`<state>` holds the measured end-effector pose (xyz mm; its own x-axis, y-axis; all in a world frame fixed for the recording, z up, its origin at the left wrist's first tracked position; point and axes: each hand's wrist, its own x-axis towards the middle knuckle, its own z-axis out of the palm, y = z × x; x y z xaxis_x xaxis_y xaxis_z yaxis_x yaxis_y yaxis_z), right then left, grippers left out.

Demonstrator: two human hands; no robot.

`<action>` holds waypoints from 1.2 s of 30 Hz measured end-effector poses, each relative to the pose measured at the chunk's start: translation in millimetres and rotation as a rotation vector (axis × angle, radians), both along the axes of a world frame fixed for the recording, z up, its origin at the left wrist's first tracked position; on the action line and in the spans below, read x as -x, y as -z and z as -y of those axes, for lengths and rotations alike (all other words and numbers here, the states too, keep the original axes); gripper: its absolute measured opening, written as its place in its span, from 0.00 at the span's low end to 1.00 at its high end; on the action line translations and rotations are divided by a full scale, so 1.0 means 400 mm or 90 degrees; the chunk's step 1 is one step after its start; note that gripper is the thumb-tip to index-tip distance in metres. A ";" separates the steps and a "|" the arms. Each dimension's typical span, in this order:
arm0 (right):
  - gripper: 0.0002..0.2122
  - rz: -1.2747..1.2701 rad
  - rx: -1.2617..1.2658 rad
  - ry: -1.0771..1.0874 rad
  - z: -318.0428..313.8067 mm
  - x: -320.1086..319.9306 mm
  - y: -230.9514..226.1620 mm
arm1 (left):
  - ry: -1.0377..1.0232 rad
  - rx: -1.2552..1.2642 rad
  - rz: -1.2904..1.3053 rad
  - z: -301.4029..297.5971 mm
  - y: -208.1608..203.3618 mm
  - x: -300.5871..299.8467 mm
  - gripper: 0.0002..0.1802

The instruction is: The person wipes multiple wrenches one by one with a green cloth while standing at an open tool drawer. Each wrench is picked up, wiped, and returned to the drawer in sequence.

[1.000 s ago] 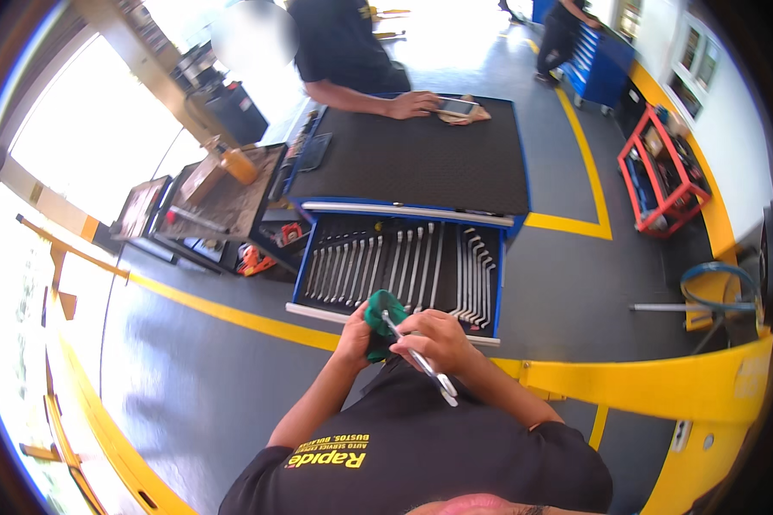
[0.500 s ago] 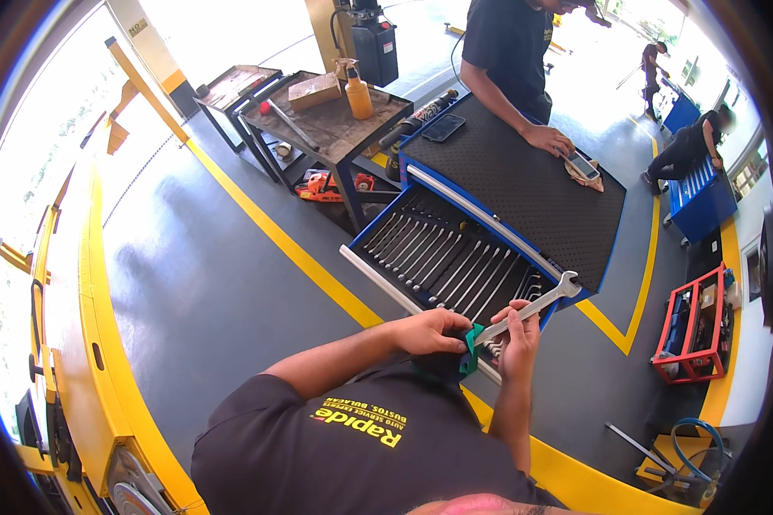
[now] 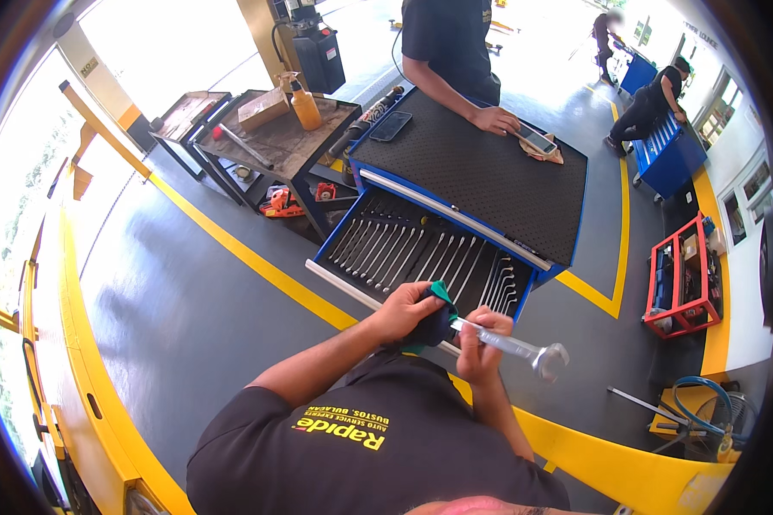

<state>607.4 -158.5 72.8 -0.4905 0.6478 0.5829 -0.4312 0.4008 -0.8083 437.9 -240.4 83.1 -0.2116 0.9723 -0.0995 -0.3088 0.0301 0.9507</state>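
My left hand [image 3: 406, 312] is closed on a green and dark cloth [image 3: 440, 293], which is wrapped round one end of a large combination wrench [image 3: 515, 347]. My right hand [image 3: 483, 350] grips the wrench shaft close beside the cloth, and the open jaw points off to the right. Both hands are in front of my chest, over the near edge of an open drawer [image 3: 339, 281]. Rows of wrenches [image 3: 386, 254] lie in the drawer, graded by size, with bent wrenches [image 3: 500, 287] at its right side. The wrench end inside the cloth is hidden.
A blue tool cabinet [image 3: 489, 184] with a black mat carries a phone [image 3: 391, 127]. Across it, a person's hand [image 3: 496, 120] touches a device on a rag. Left stands a metal cart [image 3: 270, 150] with an orange spray bottle [image 3: 305, 107]; right, a red rack [image 3: 683, 279].
The wrench has swung from pointing up and right to pointing right and slightly down. My hands have shifted a little left in view, and the surroundings have moved left as well.
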 end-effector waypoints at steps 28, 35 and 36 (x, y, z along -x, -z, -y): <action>0.12 0.325 0.372 -0.330 0.017 -0.004 0.005 | -0.243 -0.151 -0.084 -0.073 -0.059 -0.053 0.08; 0.16 0.437 0.295 -0.324 0.053 -0.032 -0.025 | -0.418 -0.088 0.055 -0.138 -0.156 0.039 0.09; 0.16 0.448 0.281 -0.309 0.059 -0.033 -0.043 | -0.428 -0.094 0.101 -0.156 -0.173 0.061 0.11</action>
<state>620.4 -182.2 90.2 -0.9074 0.3722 -0.1954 0.1715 -0.0966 -0.9804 413.6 -178.0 152.2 -0.7647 0.6419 -0.0561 -0.3505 -0.3415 0.8721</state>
